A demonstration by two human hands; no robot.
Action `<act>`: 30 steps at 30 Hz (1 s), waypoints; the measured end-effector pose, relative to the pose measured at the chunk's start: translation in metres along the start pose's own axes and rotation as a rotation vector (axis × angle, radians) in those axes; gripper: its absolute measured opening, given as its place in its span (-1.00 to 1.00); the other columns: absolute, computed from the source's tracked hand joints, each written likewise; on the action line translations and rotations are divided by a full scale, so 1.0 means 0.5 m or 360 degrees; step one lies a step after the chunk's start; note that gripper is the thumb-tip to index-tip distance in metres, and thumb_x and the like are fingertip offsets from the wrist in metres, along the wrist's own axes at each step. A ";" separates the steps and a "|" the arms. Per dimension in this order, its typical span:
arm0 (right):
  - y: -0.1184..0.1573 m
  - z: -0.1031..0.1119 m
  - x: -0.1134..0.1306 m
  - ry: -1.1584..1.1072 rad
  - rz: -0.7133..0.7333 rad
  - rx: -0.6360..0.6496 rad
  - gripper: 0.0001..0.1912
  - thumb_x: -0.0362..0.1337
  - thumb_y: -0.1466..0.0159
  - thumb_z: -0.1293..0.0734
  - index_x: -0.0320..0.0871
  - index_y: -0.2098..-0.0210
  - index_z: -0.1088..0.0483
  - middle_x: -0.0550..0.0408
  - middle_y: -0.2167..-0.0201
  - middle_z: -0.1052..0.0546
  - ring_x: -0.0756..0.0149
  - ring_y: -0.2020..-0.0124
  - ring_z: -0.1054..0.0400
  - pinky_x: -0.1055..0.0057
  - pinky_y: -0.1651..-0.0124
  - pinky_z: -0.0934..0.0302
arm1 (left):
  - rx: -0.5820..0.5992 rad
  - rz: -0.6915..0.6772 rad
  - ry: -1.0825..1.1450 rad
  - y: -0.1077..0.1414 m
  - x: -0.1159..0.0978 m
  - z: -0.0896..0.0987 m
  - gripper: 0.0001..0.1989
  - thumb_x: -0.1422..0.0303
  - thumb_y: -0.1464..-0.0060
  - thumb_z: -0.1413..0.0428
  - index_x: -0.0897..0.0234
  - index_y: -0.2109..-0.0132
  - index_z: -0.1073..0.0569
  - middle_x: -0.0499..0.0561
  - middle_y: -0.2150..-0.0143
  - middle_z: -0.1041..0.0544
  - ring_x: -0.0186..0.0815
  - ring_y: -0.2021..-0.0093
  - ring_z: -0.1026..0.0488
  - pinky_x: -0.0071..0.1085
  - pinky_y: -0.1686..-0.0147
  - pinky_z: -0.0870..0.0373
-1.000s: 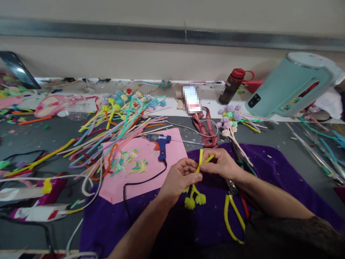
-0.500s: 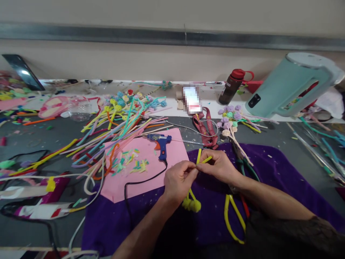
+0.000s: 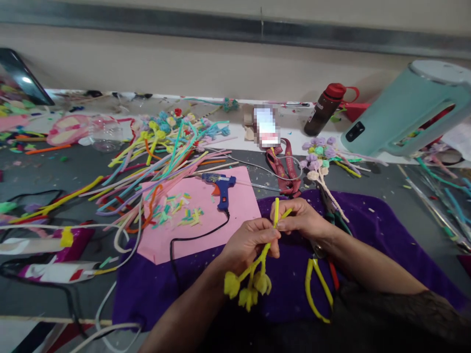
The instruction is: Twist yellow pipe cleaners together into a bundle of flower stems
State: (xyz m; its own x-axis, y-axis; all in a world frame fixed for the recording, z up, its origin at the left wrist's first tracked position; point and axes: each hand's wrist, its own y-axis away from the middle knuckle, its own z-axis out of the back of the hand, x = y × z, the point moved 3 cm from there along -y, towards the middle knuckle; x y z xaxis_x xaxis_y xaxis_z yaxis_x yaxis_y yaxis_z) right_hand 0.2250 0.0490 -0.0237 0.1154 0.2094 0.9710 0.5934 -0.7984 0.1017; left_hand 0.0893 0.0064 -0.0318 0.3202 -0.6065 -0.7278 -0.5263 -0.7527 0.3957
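Between the fingers of my left hand (image 3: 253,240) is the stem of a yellow pipe-cleaner flower sprig (image 3: 257,267), its fuzzy blooms hanging below over the purple cloth (image 3: 290,289). My right hand (image 3: 300,218) pinches the yellow stems just above, close against the left fingertips. Two yellow stem ends stick up past the fingers. Beneath my right forearm lie yellow-handled pliers (image 3: 312,289), with dark green-handled pliers (image 3: 336,220) partly hidden behind the hand.
A blue glue gun (image 3: 222,189) lies on pink paper (image 3: 239,211) with small cut pieces. Colourful pipe cleaners (image 3: 176,162) are heaped at left. Behind stand a lit phone (image 3: 267,126), a dark bottle (image 3: 322,113) and a teal kettle (image 3: 401,113). Cables run across the left side.
The yellow sprig has swung out below my left hand, and more of its blooms now show. My hands remain together. The camera view has shifted slightly.
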 end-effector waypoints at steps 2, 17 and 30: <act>-0.002 0.004 -0.002 0.0036 -0.0030 -0.0006 -0.83 -0.26 -0.01 -0.44 -0.24 0.50 -0.42 0.20 0.60 -0.36 0.55 0.64 -0.16 0.59 0.61 -0.05 | 0.0054 0.0059 0.0061 -0.003 0.002 0.002 -0.83 0.31 0.08 -0.17 0.33 0.48 -0.40 -0.03 0.67 -0.45 -0.41 0.62 -0.36 -0.49 0.52 -0.25; -0.008 0.004 -0.010 0.0269 -0.0156 -0.0345 -0.82 -0.24 -0.01 -0.41 -0.23 0.54 -0.38 0.22 0.69 -0.35 0.54 0.69 -0.13 0.56 0.63 0.01 | -0.0411 -0.0187 -0.0334 -0.013 -0.014 0.029 -0.83 0.37 0.17 -0.26 0.34 0.45 -0.42 -0.04 0.56 -0.50 -0.45 0.53 -0.41 -0.54 0.46 -0.30; -0.007 0.016 -0.018 0.0141 -0.0237 -0.0451 -0.81 -0.24 0.02 -0.41 -0.24 0.55 -0.38 0.24 0.73 -0.33 0.56 0.72 -0.09 0.55 0.66 0.11 | -0.0305 -0.0042 -0.0323 -0.019 -0.003 0.037 -0.79 0.30 0.16 -0.25 0.34 0.40 -0.44 0.01 0.54 -0.51 -0.40 0.52 -0.45 -0.52 0.47 -0.32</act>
State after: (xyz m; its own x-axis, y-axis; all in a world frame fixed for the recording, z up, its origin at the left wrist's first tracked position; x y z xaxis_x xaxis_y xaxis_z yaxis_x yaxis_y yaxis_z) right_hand 0.2283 0.0545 -0.0347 -0.0330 0.2958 0.9547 0.3521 -0.8905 0.2881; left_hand 0.0794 0.0192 -0.0448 0.1574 -0.5366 -0.8291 -0.3548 -0.8142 0.4596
